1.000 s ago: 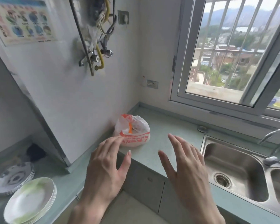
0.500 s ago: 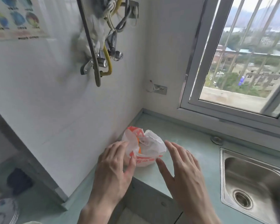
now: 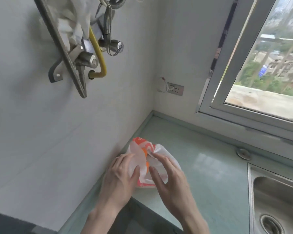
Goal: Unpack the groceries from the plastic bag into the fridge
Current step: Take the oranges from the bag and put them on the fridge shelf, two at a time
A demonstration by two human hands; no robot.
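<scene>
Fingers: both sets lie gently curved against the bag; whether they pinch the film or only press it, I cannot tell.
Left hand: on the bag's left flank, thumb on its front.
Right hand: on the right flank, covering much of it.
Plastic bag: thin, crinkled, white with orange print, on the countertop in the corner by the wall; something orange shows inside, otherwise contents hidden.
Countertop: smooth, glossy pale green, open surface to the bag's right.
Sink: brushed steel, cut off at the frame edge.
Wall: flat white, just beside the bag's left.
Pipes: metal fittings and a yellow hose overhead, partly cropped.
</scene>
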